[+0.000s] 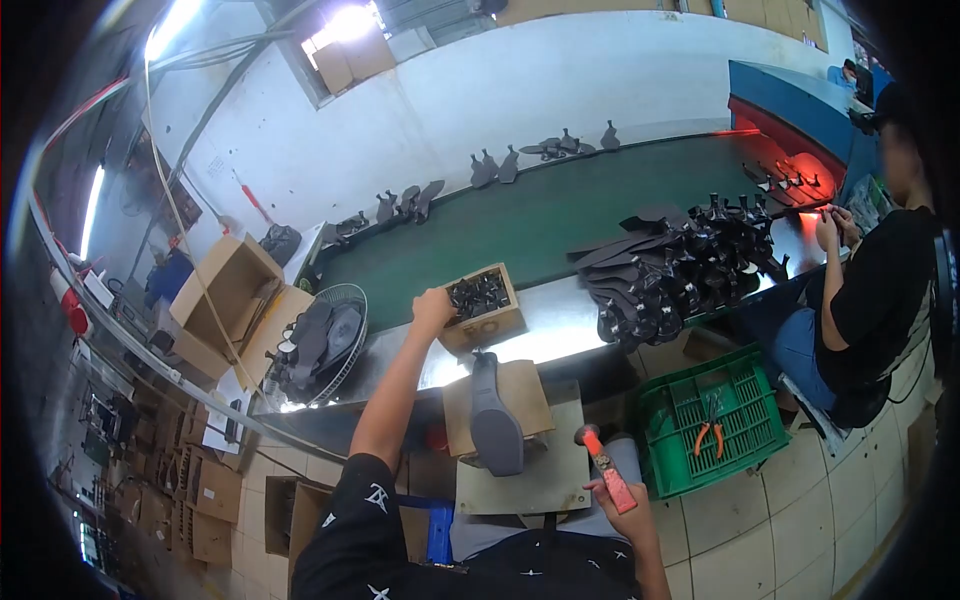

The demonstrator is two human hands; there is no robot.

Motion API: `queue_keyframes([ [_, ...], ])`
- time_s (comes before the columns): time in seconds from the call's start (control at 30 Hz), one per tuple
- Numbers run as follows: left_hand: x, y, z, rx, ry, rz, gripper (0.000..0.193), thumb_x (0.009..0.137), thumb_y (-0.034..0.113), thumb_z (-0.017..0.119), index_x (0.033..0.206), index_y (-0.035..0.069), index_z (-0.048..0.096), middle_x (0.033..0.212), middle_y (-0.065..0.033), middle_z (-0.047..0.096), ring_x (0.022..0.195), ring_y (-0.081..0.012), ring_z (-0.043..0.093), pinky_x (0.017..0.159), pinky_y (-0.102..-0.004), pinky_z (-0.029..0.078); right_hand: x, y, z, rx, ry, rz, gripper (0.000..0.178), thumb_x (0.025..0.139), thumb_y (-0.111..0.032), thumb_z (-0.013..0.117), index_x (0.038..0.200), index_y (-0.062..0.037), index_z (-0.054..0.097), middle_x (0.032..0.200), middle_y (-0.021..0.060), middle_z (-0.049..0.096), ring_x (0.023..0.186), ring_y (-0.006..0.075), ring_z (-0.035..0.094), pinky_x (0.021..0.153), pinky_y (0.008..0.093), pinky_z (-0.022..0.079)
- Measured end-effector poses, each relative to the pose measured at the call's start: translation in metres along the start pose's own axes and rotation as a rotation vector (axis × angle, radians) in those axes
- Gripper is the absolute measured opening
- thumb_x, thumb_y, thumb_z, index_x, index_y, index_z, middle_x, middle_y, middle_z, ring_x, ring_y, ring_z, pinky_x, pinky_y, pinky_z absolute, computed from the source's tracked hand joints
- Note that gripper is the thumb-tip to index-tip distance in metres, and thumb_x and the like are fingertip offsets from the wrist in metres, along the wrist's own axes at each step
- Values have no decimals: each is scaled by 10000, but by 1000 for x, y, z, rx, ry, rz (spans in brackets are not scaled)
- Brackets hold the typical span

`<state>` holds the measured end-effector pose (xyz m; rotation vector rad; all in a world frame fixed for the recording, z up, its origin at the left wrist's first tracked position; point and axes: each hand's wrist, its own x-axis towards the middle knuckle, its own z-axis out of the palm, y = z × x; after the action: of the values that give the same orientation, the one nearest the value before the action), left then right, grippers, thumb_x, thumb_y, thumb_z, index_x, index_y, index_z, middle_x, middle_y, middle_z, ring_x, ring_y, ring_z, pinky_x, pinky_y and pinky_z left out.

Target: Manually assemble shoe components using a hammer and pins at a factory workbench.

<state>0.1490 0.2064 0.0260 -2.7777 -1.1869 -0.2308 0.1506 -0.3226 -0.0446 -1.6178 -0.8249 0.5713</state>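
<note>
My left hand [433, 308] reaches to the left side of a small wooden box [487, 333]. The box holds many small black shoe heels [480, 294]; my fingertips are hidden there, so any grip cannot be seen. Lower right, my right hand [622, 508] is closed around a hammer [611, 474] with a red handle and a round head, held above my lap. Between my arms a grey shoe sole [495, 432] with a black heel at its far end lies on a brown block [538, 401] set on a pale stand [525, 487].
A green conveyor belt [400, 255] carries a big pile of heeled soles [660, 265]. To the left are a round basket [352, 350] of soles and a cardboard box [225, 305]. A green crate [665, 460] with orange-handled pliers [708, 440] stands right, near a seated co-worker [885, 290].
</note>
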Motion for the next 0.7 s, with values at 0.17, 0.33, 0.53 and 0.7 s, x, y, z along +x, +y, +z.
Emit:
queue_keyframes([
  [0.17,-13,-16,-16,-290,13,-93,231,740,213,744,878,28,747,831,-163,725,789,-295,718,686,-384,562,19,-12,6,68,13,-48,164,936,-157,667,991,-20,739,699,99,681,647,108,643,607,284,500],
  [0.33,-107,32,-65,-1385,-123,-87,206,891,173,663,856,-23,716,736,-36,658,634,-102,571,626,-243,476,44,-20,13,277,139,-312,188,946,-163,668,1084,-40,706,743,-7,627,558,67,548,521,229,422],
  [0.53,-251,97,-115,-1912,-395,-14,124,911,117,675,910,-7,676,799,-52,667,726,-105,610,708,-229,485,88,-90,31,428,-37,-196,298,909,-107,706,1185,-23,632,1062,47,705,701,43,581,602,190,459],
  [0.7,-284,105,-114,-1888,-298,59,100,930,102,678,930,3,666,849,-36,642,782,-88,606,741,-236,484,103,-129,45,327,-161,-96,263,886,-104,733,1123,-18,659,883,35,695,593,32,542,499,186,394],
])
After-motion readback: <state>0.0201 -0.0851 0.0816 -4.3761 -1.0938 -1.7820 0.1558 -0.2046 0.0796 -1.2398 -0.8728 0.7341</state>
